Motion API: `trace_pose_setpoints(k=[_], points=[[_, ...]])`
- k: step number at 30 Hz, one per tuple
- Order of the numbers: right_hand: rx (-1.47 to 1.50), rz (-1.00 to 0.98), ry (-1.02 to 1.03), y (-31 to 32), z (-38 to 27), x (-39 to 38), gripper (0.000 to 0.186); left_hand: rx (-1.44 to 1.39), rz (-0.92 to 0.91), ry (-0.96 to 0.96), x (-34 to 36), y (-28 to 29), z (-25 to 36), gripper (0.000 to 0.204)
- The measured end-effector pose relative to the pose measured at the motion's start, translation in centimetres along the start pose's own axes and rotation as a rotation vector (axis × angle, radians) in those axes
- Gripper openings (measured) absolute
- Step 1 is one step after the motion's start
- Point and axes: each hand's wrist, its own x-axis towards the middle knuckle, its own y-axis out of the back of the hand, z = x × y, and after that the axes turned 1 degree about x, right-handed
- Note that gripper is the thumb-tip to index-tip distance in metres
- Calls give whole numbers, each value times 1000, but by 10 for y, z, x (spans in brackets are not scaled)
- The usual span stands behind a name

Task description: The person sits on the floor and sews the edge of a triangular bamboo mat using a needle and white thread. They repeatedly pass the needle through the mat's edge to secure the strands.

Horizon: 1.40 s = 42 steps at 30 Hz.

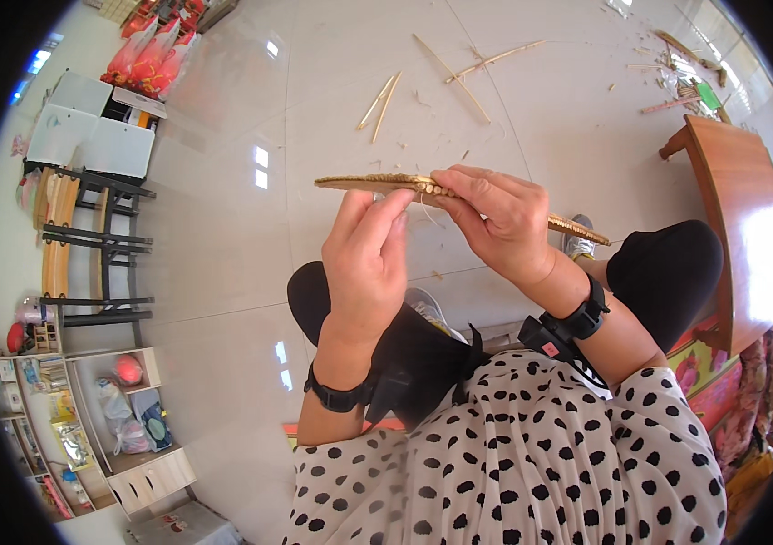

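Observation:
In front of me I hold up a thin, flat mat of stitched straw-coloured stalks (368, 183), seen almost edge-on, with round cut stalk ends showing along its rim near the middle. My right hand (497, 222) grips this rim between thumb and fingers. Part of the mat comes out beyond that wrist, toward the right knee. Curled fingers of my left hand (366, 259) press on the mat's near side, left of the right hand. A thin pale thread (426, 214) loops down between the two hands. Whether a needle is in the fingers cannot be seen.
Loose stalks (463, 77) and scraps lie on the tiled floor ahead. A wooden bench (738, 227) stands at my right. Stacked stools with black legs (100, 241) and a shelf unit (87, 400) line the left. Red-and-white bags (152, 59) sit at far left.

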Motion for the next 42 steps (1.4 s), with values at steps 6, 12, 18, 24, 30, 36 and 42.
trace_pose_setpoints(k=[6, 12, 18, 24, 30, 36, 42], points=[[23, 3, -6, 1, -1, 1, 29, -13, -1, 13, -1, 1, 0, 21], [48, 4, -30, 2, -1, 0, 28, -55, 69, -4, -4, -9, -12, 18], [33, -1, -5, 2, -1, -2, 29, -90, 128, 56, -3, -16, -2, 9], [12, 7, -12, 2, -2, -1, 30, -195, 126, 223, -4, -17, -1, 7], [-15, 27, -41, 3, 4, 0, 28, -71, 56, 176, -8, -1, -2, 10], [1, -23, -29, 9, -2, 1, 29, -129, 47, 175, -6, -10, -3, 11], [39, -13, 1, 5, -7, -7, 29, -194, 46, 165, 3, -12, 4, 10]])
